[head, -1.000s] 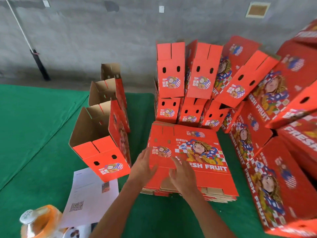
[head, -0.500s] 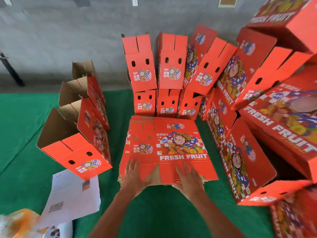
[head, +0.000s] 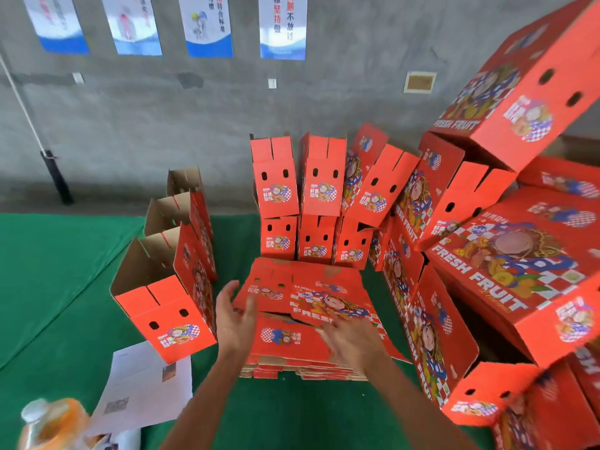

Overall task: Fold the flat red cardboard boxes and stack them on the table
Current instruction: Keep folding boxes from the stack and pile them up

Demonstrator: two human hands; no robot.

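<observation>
Currently, scene status by item:

Bench (head: 58,287): is carrying all items on a green cloth cover; a grey wall is standing behind it.

Flat stack (head: 302,368): is lying at centre front of the bench, brown cardboard edges showing along the near side.

Top flat box (head: 311,293): is lying tilted, its near edge raised off the stack, with a dark gap showing under it; the "FRESH FRUIT" print is facing up.

Left hand (head: 233,319): is sitting at the left edge of the top flat box, fingers extended and spread, thumb side toward the box; motion blur is making actual contact impossible to confirm.

Right hand (head: 352,339): is lying over the near right part of the top flat box, fingers extended; the blur is hiding whether any finger is hooking under the edge.

Folded boxes, left (head: 168,306): three are standing in a row just left of the stack, open brown interiors facing left.

Folded boxes, rear (head: 321,203): are standing in two tiers against the wall, directly behind the stack.

Folded boxes, right (head: 506,274): are piling up high at the right, several leaning.

Paper sheet (head: 143,384): is lying at front left, partly under the nearest left box.

Bottle (head: 48,423): is sitting blurred at the bottom left corner.
</observation>
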